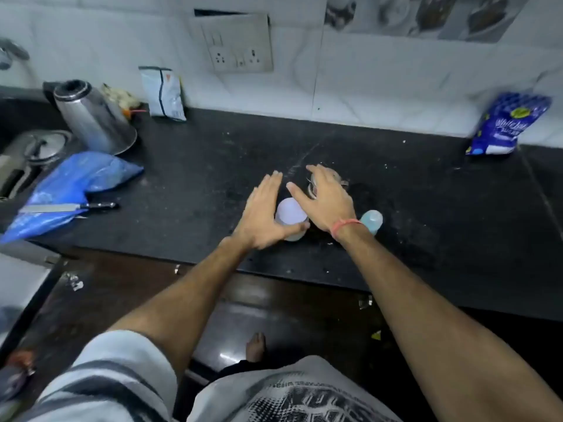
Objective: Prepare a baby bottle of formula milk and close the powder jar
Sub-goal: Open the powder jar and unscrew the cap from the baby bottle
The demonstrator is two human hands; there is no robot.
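A white-lidded jar (291,216) stands on the black counter (411,208) near its front edge. My left hand (263,213) hovers over the jar's left side with straight fingers, the thumb lying along the jar's near side. My right hand (324,201) is spread flat above a metal object (313,185) that it mostly hides, just behind and right of the jar. A pale blue baby bottle (372,222) stands by my right wrist. Neither hand grips anything.
A steel kettle (94,117) and a blue plastic bag (76,184) with a knife (70,207) on it lie at the left, beside a sink. A white pouch (163,94) leans on the back wall. A blue packet (508,124) leans at the far right.
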